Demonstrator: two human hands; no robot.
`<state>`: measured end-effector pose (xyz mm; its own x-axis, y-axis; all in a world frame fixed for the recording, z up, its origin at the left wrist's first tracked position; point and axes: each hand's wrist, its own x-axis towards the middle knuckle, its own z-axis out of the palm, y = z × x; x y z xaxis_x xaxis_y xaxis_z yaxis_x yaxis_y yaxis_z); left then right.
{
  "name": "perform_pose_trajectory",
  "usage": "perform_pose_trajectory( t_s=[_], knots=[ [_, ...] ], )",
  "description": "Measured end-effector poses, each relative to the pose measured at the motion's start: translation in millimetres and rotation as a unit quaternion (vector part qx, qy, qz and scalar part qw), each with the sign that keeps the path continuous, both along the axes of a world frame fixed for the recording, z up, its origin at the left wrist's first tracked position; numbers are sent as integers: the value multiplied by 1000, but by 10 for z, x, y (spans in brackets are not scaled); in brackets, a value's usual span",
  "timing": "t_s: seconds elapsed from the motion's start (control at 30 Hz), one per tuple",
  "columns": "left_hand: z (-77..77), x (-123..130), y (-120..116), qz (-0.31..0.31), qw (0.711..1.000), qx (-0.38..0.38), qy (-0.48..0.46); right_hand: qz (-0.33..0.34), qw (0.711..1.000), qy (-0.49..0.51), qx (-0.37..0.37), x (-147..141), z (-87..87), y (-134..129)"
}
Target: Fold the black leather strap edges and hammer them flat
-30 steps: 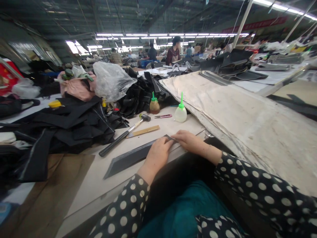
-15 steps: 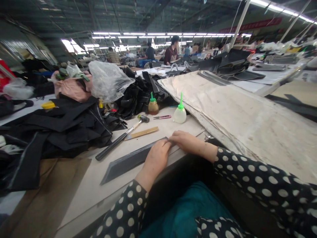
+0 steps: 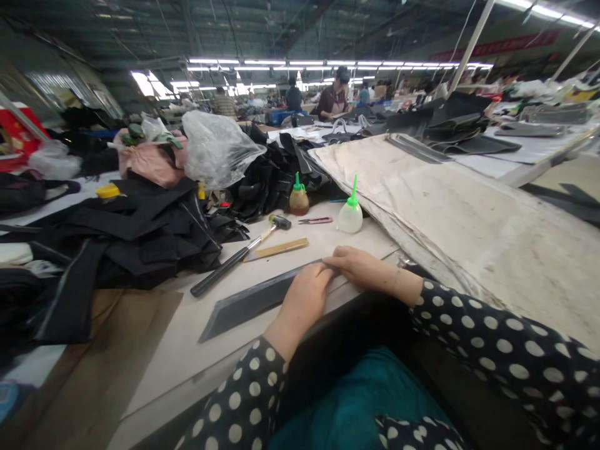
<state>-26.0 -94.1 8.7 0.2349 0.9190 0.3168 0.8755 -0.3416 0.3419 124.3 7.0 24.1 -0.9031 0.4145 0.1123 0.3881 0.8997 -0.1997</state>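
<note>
A black strip (image 3: 248, 307) of fabric or leather with a slanted left end and a greyish edge lies flat on the pale work board (image 3: 173, 362). My left hand (image 3: 307, 294) is closed over its right part, with the fingertips at the strip's far edge. Meeting it there, my right hand (image 3: 363, 265) pinches the right end, thumb and fingers close together. Both sets of fingertips nearly touch, and they hide that end of the strip. Just beyond the strip lie a flat yellowish wooden stick (image 3: 281, 249) and a hammer (image 3: 241, 253) with a black handle.
Two squeeze bottles, one brown (image 3: 299, 201) and one whitish (image 3: 350, 215), stand behind, with small pink-handled snips (image 3: 315, 220) between them. Black strips (image 3: 140, 231) are heaped at left. A large cream sheet (image 3: 450, 206) slopes along the right. A co-worker (image 3: 334, 97) stands far back.
The whole view has shifted slightly, so things appear a little further right. Both hands keep their place at the strip's right end, with only slight finger movement.
</note>
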Motion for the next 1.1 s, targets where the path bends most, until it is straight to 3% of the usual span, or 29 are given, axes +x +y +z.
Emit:
perform_pose_trajectory(
  t_s=[0.23, 0.43, 0.63, 0.83, 1.1],
  knots=[
    [66, -41, 10, -9, 1000, -20, -5, 14, 999, -39, 3, -55, 65, 20],
    [229, -186, 102, -35, 996, -83, 24, 11, 1000, 10, -28, -27, -82, 64],
    [70, -190, 163, 43, 999, -21, -5, 7, 999, 7, -33, -78, -102, 96],
    [-28, -173, 97, 167, 986, 3, 1, 15, 998, -18, -55, -108, -28, 172],
    [-49, -172, 94, 155, 987, 16, 23, -42, 997, 11, -56, -137, -160, 298]
  ],
)
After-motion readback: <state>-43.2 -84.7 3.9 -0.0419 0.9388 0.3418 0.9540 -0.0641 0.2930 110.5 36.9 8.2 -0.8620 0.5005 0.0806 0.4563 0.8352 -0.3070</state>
